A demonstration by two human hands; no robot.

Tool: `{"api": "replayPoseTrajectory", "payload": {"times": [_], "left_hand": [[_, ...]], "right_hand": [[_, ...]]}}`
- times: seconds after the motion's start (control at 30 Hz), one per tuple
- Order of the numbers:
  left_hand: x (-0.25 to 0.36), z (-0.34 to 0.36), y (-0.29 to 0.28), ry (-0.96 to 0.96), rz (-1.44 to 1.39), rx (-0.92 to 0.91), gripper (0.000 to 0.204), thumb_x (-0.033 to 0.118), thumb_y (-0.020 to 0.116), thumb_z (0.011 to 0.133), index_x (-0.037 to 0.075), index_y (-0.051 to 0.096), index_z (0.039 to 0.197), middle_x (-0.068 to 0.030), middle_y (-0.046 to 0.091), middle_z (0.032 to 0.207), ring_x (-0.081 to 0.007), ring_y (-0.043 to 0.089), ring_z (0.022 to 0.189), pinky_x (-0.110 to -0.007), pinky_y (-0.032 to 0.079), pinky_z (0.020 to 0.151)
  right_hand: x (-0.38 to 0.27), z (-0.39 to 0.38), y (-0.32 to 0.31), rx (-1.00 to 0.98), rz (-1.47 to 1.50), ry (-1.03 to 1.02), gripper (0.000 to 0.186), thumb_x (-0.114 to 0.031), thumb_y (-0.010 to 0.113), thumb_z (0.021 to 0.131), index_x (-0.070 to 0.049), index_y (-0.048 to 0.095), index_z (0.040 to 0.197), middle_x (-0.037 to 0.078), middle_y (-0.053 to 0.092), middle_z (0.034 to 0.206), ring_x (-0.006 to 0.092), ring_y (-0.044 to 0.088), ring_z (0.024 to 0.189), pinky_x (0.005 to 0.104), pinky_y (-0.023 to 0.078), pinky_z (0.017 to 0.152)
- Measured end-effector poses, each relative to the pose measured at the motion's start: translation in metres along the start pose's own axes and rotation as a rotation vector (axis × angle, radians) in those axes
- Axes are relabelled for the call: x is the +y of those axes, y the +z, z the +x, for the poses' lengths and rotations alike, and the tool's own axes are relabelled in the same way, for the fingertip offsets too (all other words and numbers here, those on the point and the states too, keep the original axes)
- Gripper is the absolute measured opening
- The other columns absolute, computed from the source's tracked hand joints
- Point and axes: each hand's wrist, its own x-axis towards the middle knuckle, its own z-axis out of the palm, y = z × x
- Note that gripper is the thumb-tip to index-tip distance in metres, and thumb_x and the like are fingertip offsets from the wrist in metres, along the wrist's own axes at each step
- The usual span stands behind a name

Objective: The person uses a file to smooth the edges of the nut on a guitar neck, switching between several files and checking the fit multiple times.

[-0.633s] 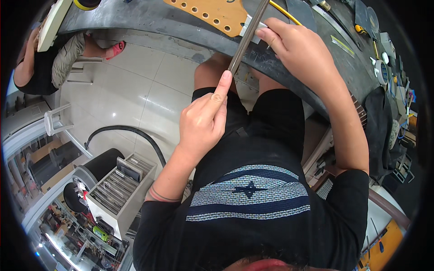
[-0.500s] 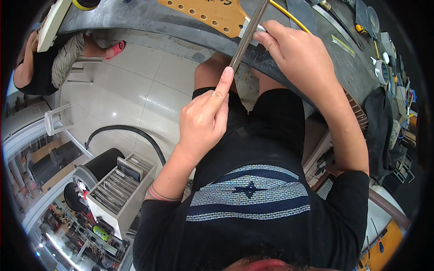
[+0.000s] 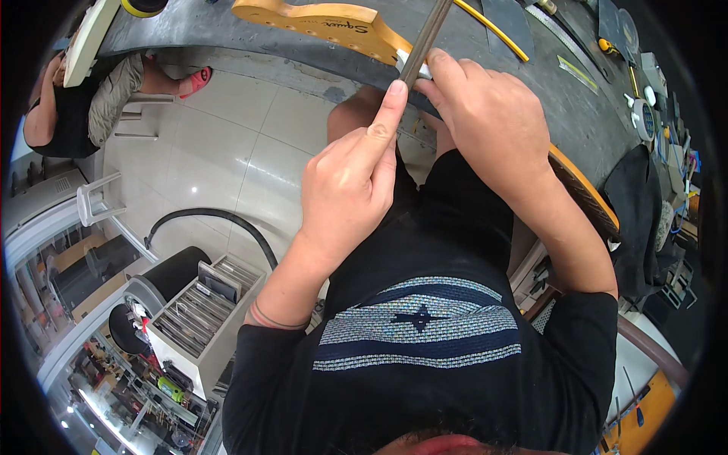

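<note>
Since the earlier frame, L hand (image 3: 345, 186) sits a bit higher along the metal file (image 3: 422, 42); index tip now close up under the counter (image 3: 227, 30) edge. R hand (image 3: 489, 114) roughly same spot.

Counter: grey, curved by lens, runs across top of view. Guitar neck lies on it, pale wood headstock (image 3: 318, 23) at upper centre, near the counter's front edge. Yellow strip (image 3: 493, 29) lies on counter just right of file; small tools scattered far R.

L hand: index finger stretched straight along the file's lower end, other fingers curled shut, thumb side hidden – exact grip on file can't tell.

R hand: fingers bunched together, pinching the file and a small white piece (image 3: 413, 64) at the headstock's R end. File slants up-right, crossing the counter edge, touching the white piece.

Floor: pale tiles, black hose (image 3: 205, 220), white open box of slotted parts (image 3: 193, 311) lower L. Another person sits upper L.
</note>
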Motion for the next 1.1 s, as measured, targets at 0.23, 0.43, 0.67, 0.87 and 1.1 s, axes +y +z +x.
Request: {"api": "replayPoseTrajectory", "payload": {"times": [0.23,0.43,0.67,0.87,1.1], "left_hand": [[-0.004,-0.001,-0.003,0.110,-0.070,0.168,0.064,-0.011,0.075,0.096,0.002,0.069,0.159,-0.0160,0.080,0.094,-0.0288,0.073,0.071,-0.040,0.060,0.070],[-0.012,-0.016,-0.010,0.079,-0.104,0.201,0.064,-0.012,0.076,0.096,-0.001,0.068,0.158,-0.0199,0.084,0.105,-0.0306,0.077,0.076,-0.038,0.062,0.075],[-0.020,-0.019,-0.004,0.082,-0.153,0.224,0.062,-0.012,0.070,0.102,-0.004,0.061,0.163,-0.0091,0.065,0.081,-0.0164,0.057,0.064,-0.031,0.049,0.064],[-0.031,-0.011,-0.002,0.015,-0.208,0.221,0.061,-0.008,0.065,0.109,-0.003,0.055,0.169,0.0006,0.057,0.073,-0.0076,0.050,0.063,-0.025,0.043,0.061],[-0.066,0.030,-0.005,-0.070,-0.388,0.326,0.064,-0.001,0.057,0.116,0.002,0.042,0.178,0.0021,0.058,0.077,-0.0064,0.049,0.066,-0.024,0.041,0.059]], "right_hand": [[0.005,0.008,-0.007,-0.087,0.069,0.065,0.028,-0.034,0.076,0.108,-0.008,0.067,0.102,0.010,0.072,0.075,0.0318,0.077,0.072,0.0444,0.060,0.063],[0.017,0.024,-0.019,-0.261,0.200,0.196,0.036,-0.040,0.069,0.112,-0.005,0.069,0.102,0.015,0.077,0.083,0.0382,0.078,0.079,0.0516,0.061,0.070],[0.037,0.037,-0.019,-0.361,0.330,0.306,0.038,-0.040,0.071,0.111,-0.004,0.074,0.102,0.019,0.079,0.090,0.0435,0.077,0.087,0.0545,0.059,0.078],[0.052,0.039,-0.014,-0.392,0.463,0.374,0.037,-0.039,0.075,0.109,-0.002,0.077,0.108,0.020,0.079,0.092,0.0438,0.076,0.090,0.0526,0.058,0.080],[0.053,0.035,-0.016,-0.401,0.551,0.366,0.035,-0.035,0.081,0.103,-0.001,0.077,0.112,0.020,0.079,0.098,0.0424,0.076,0.095,0.0512,0.059,0.084]]}}
